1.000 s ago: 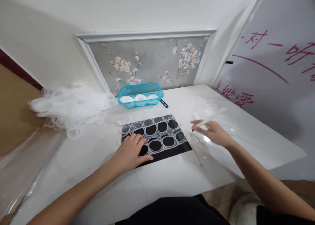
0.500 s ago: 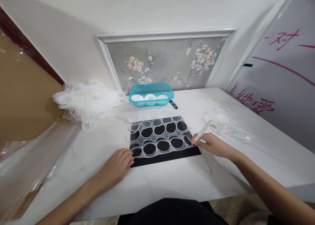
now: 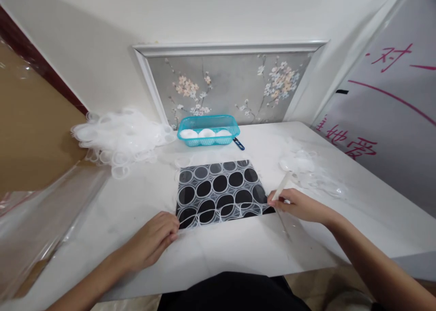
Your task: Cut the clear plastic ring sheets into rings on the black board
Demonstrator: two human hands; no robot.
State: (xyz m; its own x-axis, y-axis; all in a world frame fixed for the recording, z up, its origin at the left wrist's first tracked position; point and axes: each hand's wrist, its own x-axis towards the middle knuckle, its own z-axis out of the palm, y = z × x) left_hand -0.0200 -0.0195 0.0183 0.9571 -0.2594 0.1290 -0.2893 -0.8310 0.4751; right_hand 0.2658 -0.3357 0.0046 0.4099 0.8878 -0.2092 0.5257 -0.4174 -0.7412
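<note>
Head view: left hand (image 3: 155, 238) pinches the near-left corner of a clear punched sheet (image 3: 218, 195) (round holes throughout) lying over a black mat (image 3: 221, 188) at the tabletop's (image 3: 238, 247) near centre. Right hand (image 3: 299, 205), fingers closed round a white stick (image 3: 282, 186), grips the sheet's right edge. Teal basket (image 3: 207, 130) sits at the far edge.
</note>
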